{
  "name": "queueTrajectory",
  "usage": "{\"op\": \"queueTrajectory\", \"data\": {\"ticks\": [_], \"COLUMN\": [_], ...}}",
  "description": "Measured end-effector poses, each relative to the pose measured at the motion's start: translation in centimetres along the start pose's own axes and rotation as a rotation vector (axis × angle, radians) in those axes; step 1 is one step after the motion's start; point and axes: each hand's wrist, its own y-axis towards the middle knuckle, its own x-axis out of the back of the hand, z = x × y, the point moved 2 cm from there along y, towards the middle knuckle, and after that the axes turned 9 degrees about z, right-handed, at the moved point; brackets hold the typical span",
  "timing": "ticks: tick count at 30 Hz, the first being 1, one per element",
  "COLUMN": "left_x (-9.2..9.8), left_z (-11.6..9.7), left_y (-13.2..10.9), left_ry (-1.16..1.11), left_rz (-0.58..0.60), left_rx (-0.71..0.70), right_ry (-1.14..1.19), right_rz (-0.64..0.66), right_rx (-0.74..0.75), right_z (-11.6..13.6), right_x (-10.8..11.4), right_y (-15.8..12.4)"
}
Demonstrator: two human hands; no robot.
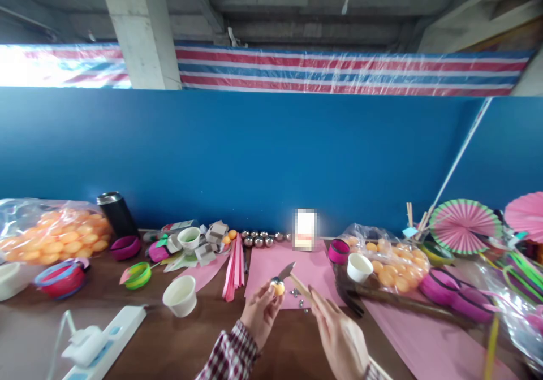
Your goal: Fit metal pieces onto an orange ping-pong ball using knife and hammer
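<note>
My left hand (260,315) pinches an orange ball (278,289) with a shiny silver-dark top. My right hand (337,332) is closed around a wooden-handled tool (302,288), its handle slanting towards the ball. Right by the ball, near the handle's far end, is a pointed grey metal piece (287,270); whether it is joined to the handle I cannot tell. Both hands are over the near part of a pink sheet (271,258). Small silvery bits (301,302) lie on the sheet between them. Behind it sit several shiny silver balls (258,238).
Bags of orange balls stand left (68,236) and right (396,270). Around the hands are white paper cups (180,296), a hammer (350,298), pink strips (234,270) and magenta rings (338,251). A power strip (123,326) lies front left; a blue partition (254,154) rises behind.
</note>
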Motion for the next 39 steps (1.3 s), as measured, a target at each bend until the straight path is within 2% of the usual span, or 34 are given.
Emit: {"op": "queueTrajectory", "data": {"ticks": [3,7,11,15,19,24,28,30,33,39], "left_x": [-0.1,-0.5,-0.6,-0.7,-0.8,-1.3,-1.8,-1.9,-1.9,-1.6], "left_z": [-0.1,-0.3,-0.2,-0.1,0.0,0.1,0.0,-0.1,-0.1,0.0], "left_y": [-0.1,-0.1,-0.1,-0.2,-0.3,-0.5,-0.8,-0.8,-0.7,-0.4], "left_ry": [-0.017,-0.047,-0.025,-0.016,-0.003,-0.069,-0.086,-0.095,-0.12,-0.113], "left_rz": [-0.016,0.021,0.0,-0.008,-0.027,-0.009,-0.056,-0.067,-0.042,-0.022], "left_rx": [-0.012,-0.005,-0.023,-0.004,0.021,0.016,0.006,0.006,0.028,-0.01], "right_ry": [0.017,-0.01,0.012,0.008,0.025,-0.008,0.005,-0.003,-0.024,-0.017], "right_rz": [-0.022,0.011,-0.036,0.002,-0.046,-0.009,-0.09,-0.086,-0.047,-0.117], "right_rx": [-0.003,-0.012,-0.007,-0.009,-0.022,-0.022,-0.019,-0.018,-0.018,-0.024], "right_z": [0.1,0.0,0.0,0.0,-0.1,0.0,0.0,0.0,0.0,0.1], "right_x": [0.2,0.4,0.8,0.7,0.9,1.2,1.7,1.6,1.5,1.8], "right_y": [-0.1,-0.2,-0.4,-0.4,-0.6,-0.6,-0.7,-0.8,-0.9,-0.9]}}
